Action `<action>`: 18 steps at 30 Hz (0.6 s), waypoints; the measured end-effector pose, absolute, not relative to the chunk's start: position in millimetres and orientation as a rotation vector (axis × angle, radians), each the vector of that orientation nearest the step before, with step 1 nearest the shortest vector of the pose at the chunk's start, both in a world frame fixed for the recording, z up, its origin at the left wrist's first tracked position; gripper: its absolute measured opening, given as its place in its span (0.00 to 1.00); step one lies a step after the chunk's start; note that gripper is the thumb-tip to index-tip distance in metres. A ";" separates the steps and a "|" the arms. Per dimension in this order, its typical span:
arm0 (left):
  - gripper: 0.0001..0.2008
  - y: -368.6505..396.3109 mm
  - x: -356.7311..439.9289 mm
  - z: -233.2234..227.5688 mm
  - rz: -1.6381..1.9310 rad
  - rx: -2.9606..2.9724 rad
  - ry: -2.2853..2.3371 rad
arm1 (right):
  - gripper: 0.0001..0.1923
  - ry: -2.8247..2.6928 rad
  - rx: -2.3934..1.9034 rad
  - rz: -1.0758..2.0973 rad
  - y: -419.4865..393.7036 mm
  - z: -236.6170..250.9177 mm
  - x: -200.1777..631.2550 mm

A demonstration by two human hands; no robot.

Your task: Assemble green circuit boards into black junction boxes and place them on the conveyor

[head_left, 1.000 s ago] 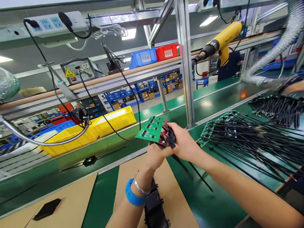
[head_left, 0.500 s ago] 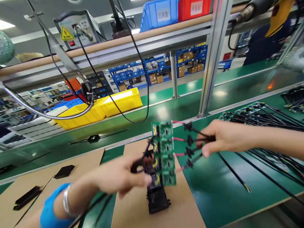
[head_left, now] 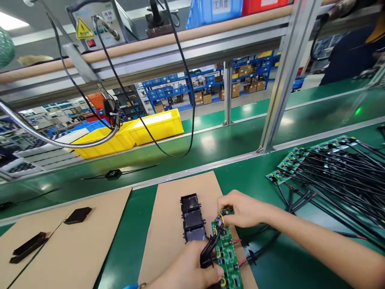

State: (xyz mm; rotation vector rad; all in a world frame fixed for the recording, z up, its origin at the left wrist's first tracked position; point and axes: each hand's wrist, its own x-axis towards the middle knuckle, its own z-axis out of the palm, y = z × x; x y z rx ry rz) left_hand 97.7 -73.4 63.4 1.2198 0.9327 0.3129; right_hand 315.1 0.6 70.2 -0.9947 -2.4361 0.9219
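A green circuit board strip (head_left: 229, 257) with red and yellow wires lies at an angle between my hands, over the right edge of a cardboard sheet (head_left: 167, 233). My left hand (head_left: 188, 267) is closed around the looped black cables (head_left: 207, 253) on the board's left side, its thumb against the board. At the far end, my right hand (head_left: 240, 208) pinches the board between thumb and fingers. Just left of the board, a row of black plastic cases (head_left: 193, 218) rests on the cardboard, its near end hidden by my left hand.
Several wired circuit boards (head_left: 290, 162) with long black cables (head_left: 339, 180) are heaped on the right. Two black plastic pieces (head_left: 78, 215) (head_left: 28, 247) lie on cardboard at left. Yellow bins (head_left: 156, 126) stand behind. A metal post (head_left: 279, 84) and a hanging black cable (head_left: 192, 104) rise ahead.
The board has come down and toward me, to the right of the black cases. My right hand has left the red-and-black leads and now grips the board's far end.
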 end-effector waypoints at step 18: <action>0.12 -72.3 99.7 31.6 0.225 1.651 1.089 | 0.12 -2.378 -1.151 0.825 -46.7 24.1 327.4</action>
